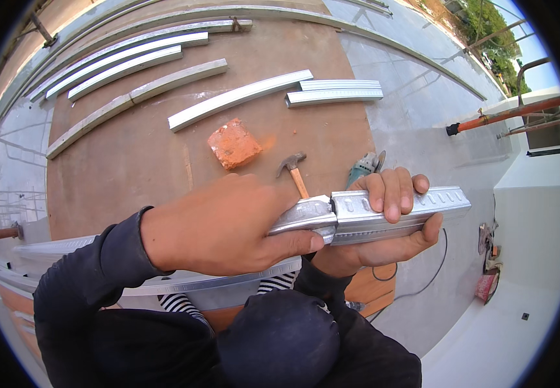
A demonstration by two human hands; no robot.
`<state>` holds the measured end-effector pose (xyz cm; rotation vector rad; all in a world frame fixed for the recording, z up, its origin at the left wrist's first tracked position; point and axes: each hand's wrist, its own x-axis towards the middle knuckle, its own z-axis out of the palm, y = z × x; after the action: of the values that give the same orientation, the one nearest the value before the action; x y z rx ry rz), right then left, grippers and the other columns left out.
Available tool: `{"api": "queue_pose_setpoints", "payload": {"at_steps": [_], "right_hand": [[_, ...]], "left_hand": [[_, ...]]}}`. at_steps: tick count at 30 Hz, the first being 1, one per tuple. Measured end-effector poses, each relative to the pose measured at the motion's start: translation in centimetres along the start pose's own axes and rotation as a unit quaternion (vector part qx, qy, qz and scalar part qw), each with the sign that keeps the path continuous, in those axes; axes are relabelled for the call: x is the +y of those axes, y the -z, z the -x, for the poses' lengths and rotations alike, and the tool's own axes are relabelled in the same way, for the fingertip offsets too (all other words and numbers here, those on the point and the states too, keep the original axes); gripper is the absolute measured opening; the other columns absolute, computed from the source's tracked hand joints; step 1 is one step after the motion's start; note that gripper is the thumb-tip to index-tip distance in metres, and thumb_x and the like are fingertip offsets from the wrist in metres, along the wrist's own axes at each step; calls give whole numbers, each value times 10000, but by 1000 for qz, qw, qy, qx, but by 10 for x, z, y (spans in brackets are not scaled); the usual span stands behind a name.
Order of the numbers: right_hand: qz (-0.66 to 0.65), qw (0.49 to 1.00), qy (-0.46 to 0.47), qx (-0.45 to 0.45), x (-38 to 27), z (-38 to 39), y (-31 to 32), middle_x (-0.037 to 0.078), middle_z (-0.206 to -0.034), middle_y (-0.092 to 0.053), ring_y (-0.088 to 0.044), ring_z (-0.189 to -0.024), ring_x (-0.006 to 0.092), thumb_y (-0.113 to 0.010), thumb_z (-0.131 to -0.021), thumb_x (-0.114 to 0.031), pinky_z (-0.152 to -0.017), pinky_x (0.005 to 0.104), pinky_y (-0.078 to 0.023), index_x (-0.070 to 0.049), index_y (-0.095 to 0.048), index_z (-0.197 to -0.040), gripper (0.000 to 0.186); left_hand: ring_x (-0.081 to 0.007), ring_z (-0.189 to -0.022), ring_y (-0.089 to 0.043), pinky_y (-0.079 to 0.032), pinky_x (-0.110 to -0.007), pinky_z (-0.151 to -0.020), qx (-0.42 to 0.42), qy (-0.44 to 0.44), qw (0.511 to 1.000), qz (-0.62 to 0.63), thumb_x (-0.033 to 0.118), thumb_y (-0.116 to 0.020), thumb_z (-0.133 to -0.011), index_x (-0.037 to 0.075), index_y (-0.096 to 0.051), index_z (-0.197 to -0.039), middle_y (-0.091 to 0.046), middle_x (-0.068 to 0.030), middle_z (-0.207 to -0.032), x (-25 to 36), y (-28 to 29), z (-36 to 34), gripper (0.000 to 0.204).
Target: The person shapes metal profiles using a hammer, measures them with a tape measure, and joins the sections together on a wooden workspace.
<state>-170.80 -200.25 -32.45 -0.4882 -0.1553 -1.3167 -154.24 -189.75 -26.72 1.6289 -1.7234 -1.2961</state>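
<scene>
My right hand (390, 207) is wrapped around a short ribbed silver metal channel (448, 198), its fingers over the top and thumb underneath. At the channel's left end, my left hand (221, 226) grips a shiny, bent metal piece (302, 215) between thumb and fingers. The two meet at a dark gap; whether they are joined is unclear. Just beyond the hands lies a claw hammer (298, 179) with a wooden handle, partly hidden. A green angle grinder (362, 168) rests behind my right fingers.
A broken orange brick (234, 143) sits on the brown board (157, 155). Several metal channels (241, 100) and a greyish bar (137, 97) lie farther off. Long metal strips (208, 282) pass below my arms. A black cable (432, 278) trails across the floor at right, near an orange pole (506, 116).
</scene>
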Motion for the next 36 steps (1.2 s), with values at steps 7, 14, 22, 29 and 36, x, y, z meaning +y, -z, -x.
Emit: {"api": "queue_pose_setpoints", "payload": {"at_steps": [7,14,22,29,36], "right_hand": [[-52,997,-36,-42,2,-3,8,57,-808,-543,-573,-664,144,-614,-935,-346,-632,308,-462,5,-542,-1072,384],[-79,995,-34,-45,5,-4,19,121,-848,-559,-588,-716,214,-421,-1019,-553,-660,375,-466,-15,-513,-1231,585],[-45,999,-9,-9,7,-2,17,121,-819,-549,-563,-664,209,-413,-1021,-554,-633,363,-455,-17,-515,-1236,587],[-61,996,-27,-65,10,-5,17,128,-834,-559,-565,-668,209,-437,-1011,-540,-635,365,-450,1,-516,-1235,591],[-55,995,-50,-66,10,-4,17,115,-832,-555,-565,-678,201,-470,-1000,-524,-652,371,-460,-9,-520,-1169,544]], "left_hand": [[-420,-567,-580,-420,-476,-536,57,-40,998,-13,440,-674,-951,1,-550,-877,-562,-214,-614,1,-9,3,462],[-249,-637,-597,-458,-381,-606,12,61,986,154,491,-575,-1009,-65,-631,-1001,-598,-180,-678,6,0,3,559],[-186,-667,-629,-507,-326,-614,-148,132,946,257,681,-420,-997,-141,-658,-1089,-658,-155,-786,-13,12,-9,861],[-120,-695,-579,-502,-266,-619,-98,150,949,260,617,-478,-1011,-58,-620,-1265,-643,-68,-850,-5,7,0,735],[-124,-690,-591,-511,-277,-603,-96,158,951,249,617,-476,-1012,-71,-620,-1251,-645,-77,-842,-10,7,-1,742]]}}
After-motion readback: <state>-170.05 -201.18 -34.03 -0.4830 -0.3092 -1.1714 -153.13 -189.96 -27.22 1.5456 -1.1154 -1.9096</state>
